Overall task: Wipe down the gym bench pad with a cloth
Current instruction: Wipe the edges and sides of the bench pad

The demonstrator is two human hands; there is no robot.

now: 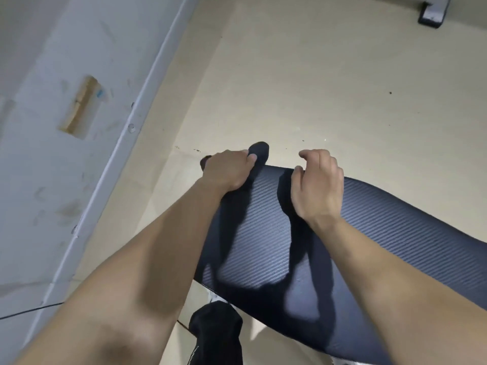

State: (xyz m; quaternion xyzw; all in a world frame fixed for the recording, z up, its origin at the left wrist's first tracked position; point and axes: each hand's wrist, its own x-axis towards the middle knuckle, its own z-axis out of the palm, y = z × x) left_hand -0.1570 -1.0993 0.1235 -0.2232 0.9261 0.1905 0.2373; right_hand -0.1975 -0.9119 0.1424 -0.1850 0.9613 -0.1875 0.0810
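The gym bench pad [263, 248] is dark, with a ribbed weave, and runs from the middle of the view to the lower right. At its far end my left hand [226, 169] grips a bunched black cloth [259, 151] that sticks out on both sides of the hand. It presses the cloth onto the pad's corner. My right hand [316, 183] hovers over the pad's far edge a little to the right, its fingers loosely curled with nothing in them. Both forearms cast dark shadows on the pad.
A beige floor [329, 88] surrounds the bench. A pale wall [52, 127] with a baseboard runs along the left. A grey equipment foot [432, 14] stands at the top right. A black-clad leg [216, 335] is below the pad, and a thin cable [26, 312] lies at the lower left.
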